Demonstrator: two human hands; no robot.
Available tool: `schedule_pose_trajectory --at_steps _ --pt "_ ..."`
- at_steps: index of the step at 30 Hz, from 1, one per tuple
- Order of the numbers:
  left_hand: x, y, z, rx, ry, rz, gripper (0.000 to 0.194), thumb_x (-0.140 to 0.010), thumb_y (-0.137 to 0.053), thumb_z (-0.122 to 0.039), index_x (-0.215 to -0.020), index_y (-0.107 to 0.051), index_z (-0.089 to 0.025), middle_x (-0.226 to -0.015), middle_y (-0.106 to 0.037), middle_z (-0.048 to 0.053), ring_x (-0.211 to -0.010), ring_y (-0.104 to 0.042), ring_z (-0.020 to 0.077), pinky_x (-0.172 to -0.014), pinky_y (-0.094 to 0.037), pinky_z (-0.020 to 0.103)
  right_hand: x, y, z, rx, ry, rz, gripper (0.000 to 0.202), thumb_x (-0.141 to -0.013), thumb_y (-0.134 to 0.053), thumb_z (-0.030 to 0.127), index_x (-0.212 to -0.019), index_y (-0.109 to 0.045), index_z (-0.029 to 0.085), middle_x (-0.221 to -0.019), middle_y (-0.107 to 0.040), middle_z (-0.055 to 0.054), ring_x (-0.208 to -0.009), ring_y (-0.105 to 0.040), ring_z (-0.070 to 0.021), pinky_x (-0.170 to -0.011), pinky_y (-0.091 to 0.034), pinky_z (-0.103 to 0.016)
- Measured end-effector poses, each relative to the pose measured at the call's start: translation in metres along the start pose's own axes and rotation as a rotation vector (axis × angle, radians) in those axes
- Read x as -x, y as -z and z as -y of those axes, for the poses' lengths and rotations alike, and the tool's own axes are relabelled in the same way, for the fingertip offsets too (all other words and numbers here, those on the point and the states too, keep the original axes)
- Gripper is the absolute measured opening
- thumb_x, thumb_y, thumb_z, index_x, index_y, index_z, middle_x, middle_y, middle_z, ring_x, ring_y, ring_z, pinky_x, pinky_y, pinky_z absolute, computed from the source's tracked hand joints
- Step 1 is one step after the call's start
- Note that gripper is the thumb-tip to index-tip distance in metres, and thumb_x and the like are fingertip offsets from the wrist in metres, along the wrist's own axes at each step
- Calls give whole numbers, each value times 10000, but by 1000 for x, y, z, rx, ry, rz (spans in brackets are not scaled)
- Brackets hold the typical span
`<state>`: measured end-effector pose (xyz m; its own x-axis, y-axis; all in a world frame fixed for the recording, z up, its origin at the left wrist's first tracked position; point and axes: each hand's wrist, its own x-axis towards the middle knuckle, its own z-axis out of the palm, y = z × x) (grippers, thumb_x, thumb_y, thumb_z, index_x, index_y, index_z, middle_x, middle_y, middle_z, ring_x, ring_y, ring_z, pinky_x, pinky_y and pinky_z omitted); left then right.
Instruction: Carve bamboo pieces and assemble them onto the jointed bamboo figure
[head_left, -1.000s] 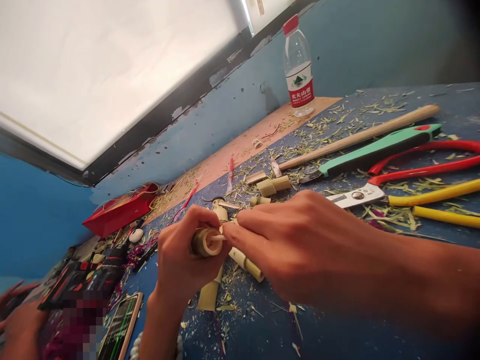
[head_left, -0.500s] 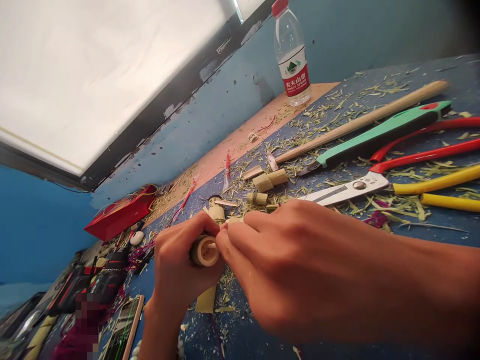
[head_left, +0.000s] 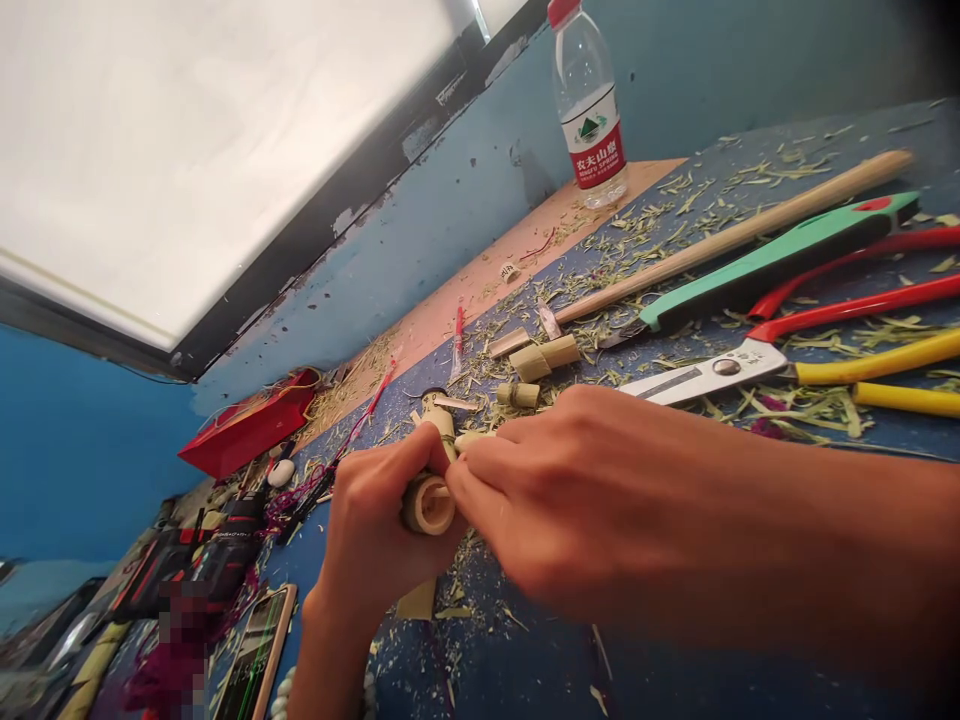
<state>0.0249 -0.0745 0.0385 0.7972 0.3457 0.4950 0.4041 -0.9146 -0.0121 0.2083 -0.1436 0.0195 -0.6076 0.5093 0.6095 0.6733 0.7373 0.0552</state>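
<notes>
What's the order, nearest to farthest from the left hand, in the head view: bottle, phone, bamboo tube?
From the left hand:
1. Bamboo tube: in its grip.
2. Phone: lying off to its left.
3. Bottle: standing at the back, to its right.

The only view comes from the head, looking forward and down across the table [head_left: 517, 655] to the far wall [head_left: 420, 260] and window [head_left: 187, 150]. It sits close behind the left hand [head_left: 375, 520] and right hand [head_left: 555, 490], tilted enough that the wall's foot slants, rising toward the right.
</notes>
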Motion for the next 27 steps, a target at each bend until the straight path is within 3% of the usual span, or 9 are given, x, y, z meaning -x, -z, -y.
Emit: schedule_pose_trajectory --at_steps 6,14,22,27 --pt "-1 -2 1 71 -10 3 231 -777 -520 -126 -660 -344 -219 -486 -362 -87 -420 -302 64 -365 -172 241 1 3 -13 -58 40 50 181 -913 -638 117 -747 -597 174 -648 -578 4 -517 -413 -111 -507 -277 -302" --pt "2 -4 -1 87 82 72 264 -806 -535 -246 -610 -360 -215 -468 -347 -60 -439 -295 81 -381 -220 254 3 2 -14 69 171 56 320 -941 -561 80 -644 -538 199 -614 -521 2 -553 -443 -139 -560 -307 -334" --pt "4 -4 6 65 -44 -30 259 -713 -572 -151 -661 -327 -216 -525 -274 -95 -484 -187 75 -381 -166 219 0 -2 -12 57 58 80 230 -946 -555 60 -741 -565 163 -621 -553 -6 -530 -422 -118 -526 -252 -307" --pt "1 -1 3 -40 -79 -42 212 -696 -534 -106 -651 -356 -212 -531 -251 -93 -483 -195 76 -388 -176 203 -2 -5 -12 -28 27 87 206 -923 -525 20 -768 -572 148 -638 -569 -9 -518 -408 -106 -520 -228 -297"
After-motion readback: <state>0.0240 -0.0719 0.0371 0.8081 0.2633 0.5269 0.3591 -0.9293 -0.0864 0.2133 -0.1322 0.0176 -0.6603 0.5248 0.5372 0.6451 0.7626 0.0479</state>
